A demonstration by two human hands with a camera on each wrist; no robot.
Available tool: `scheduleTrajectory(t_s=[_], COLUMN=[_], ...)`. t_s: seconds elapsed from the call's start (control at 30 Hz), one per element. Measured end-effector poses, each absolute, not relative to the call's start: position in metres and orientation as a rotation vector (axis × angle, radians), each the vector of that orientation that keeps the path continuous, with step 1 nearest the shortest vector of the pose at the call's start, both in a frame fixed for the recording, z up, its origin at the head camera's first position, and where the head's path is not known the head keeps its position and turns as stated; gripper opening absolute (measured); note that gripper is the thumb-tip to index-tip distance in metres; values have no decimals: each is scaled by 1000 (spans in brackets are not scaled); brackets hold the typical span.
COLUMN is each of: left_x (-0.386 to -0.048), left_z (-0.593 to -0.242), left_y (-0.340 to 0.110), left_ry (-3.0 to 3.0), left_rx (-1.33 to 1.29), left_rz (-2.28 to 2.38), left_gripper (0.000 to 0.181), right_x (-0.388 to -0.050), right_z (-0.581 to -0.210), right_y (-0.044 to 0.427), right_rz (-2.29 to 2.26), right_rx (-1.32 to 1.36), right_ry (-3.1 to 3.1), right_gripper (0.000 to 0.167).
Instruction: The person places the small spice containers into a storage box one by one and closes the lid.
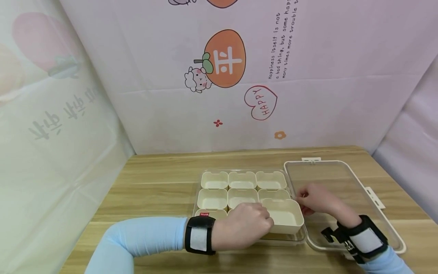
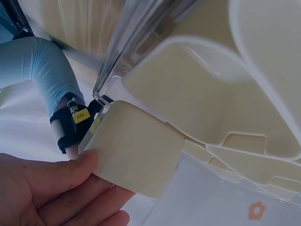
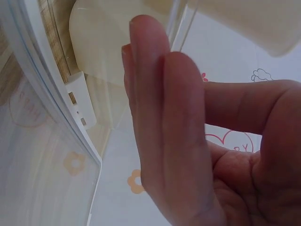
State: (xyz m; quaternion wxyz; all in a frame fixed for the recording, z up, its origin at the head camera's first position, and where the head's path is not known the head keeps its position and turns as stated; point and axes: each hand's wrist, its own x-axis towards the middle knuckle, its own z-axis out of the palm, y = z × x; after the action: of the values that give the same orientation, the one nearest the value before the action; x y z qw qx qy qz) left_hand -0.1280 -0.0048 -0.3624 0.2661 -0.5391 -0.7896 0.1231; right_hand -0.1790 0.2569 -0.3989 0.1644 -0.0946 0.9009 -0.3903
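A small cream plastic storage box (image 1: 284,217) hangs tilted over the front right of a clear tray (image 1: 297,238). My left hand (image 1: 244,224) grips its left end. In the left wrist view the thumb (image 2: 87,162) lies on the wall of the box (image 2: 136,150), with the other fingers beneath. My right hand (image 1: 316,199) is just off the right end of the box. The right wrist view shows its fingers (image 3: 188,122) fairly straight, nothing held, and the box (image 3: 268,23) apart from them. Several more cream boxes (image 1: 243,179) stand in rows inside the tray.
A clear lid (image 1: 328,179) with a white rim and side clips lies to the right of the tray, under my right forearm. One front box carries a red label (image 1: 204,214). The wooden table (image 1: 154,182) ends at a white printed cloth (image 1: 164,121) behind.
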Motion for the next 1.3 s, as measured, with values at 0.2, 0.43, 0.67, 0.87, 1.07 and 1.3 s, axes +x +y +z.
scheduleTrajectory(t_s=[0.2, 0.43, 0.67, 0.87, 1.07, 1.3], left_x=[-126, -125, -125, -127, -126, -126], left_z=[-363, -367, -372, -376, -377, -379], left_y=[-1, 3, 7, 9, 11, 14], left_ry=[-2142, -2123, -2172, -2200, -2231, -2261], left_rx=[-1482, -1519, -1523, -1549, -1549, -1548], left_rz=[374, 390, 443, 465, 478, 520], left_gripper=[24, 25, 23, 22, 23, 22], right_x=[-178, -178, -178, -178, -178, -178], right_z=[-397, -398, -399, -399, -399, -399], right_y=[256, 255, 256, 256, 256, 256], right_rz=[-1121, -1130, -1112, -1129, -1110, -1094], right_rx=[-251, -242, -234, -238, -238, -238], right_ry=[2560, 2553, 2558, 2549, 2562, 2575], right_gripper=[19, 19, 20, 20, 20, 21])
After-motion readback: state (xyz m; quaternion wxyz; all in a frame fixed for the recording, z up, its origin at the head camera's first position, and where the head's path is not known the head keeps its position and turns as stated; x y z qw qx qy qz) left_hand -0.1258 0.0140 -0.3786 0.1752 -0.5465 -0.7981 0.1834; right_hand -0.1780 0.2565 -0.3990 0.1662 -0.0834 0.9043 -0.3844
